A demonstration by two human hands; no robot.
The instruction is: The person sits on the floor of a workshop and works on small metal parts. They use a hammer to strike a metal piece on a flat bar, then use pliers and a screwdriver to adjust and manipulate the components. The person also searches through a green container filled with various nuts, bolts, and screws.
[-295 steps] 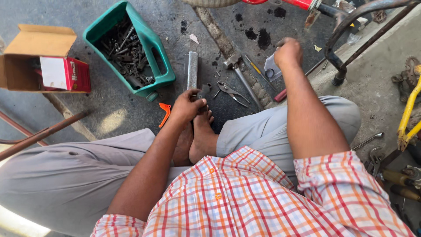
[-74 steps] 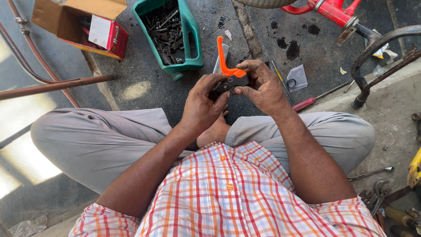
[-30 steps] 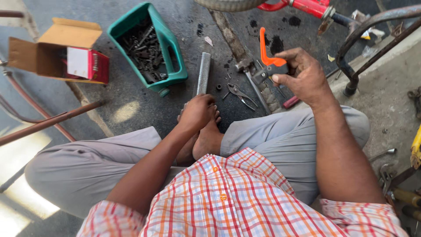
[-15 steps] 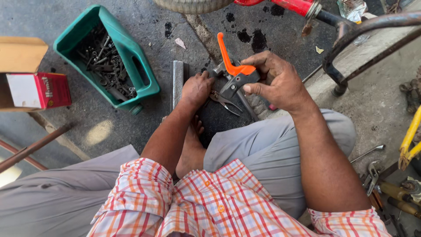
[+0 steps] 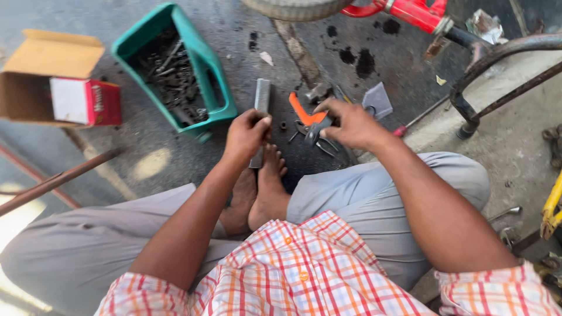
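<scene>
Orange-handled tool point(image 5: 307, 120) pinched in right hand point(image 5: 351, 124) fingers; left hand point(image 5: 246, 136) grips upright metal bar point(image 5: 260, 105) beside green bin point(image 5: 175, 70).

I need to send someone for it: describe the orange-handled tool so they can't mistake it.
Start at the teal plastic bin of dark metal parts. To its right, on the dark ground before the bare feet, the right hand rests on the orange-handled tool. It alone has a bright orange curved lever.

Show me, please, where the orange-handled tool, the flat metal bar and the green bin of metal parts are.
orange-handled tool point(image 5: 304, 113), head view, on its orange handle.
flat metal bar point(image 5: 261, 95), head view, on its upper end above the left hand.
green bin point(image 5: 206, 65), head view, on its right wall.
</scene>
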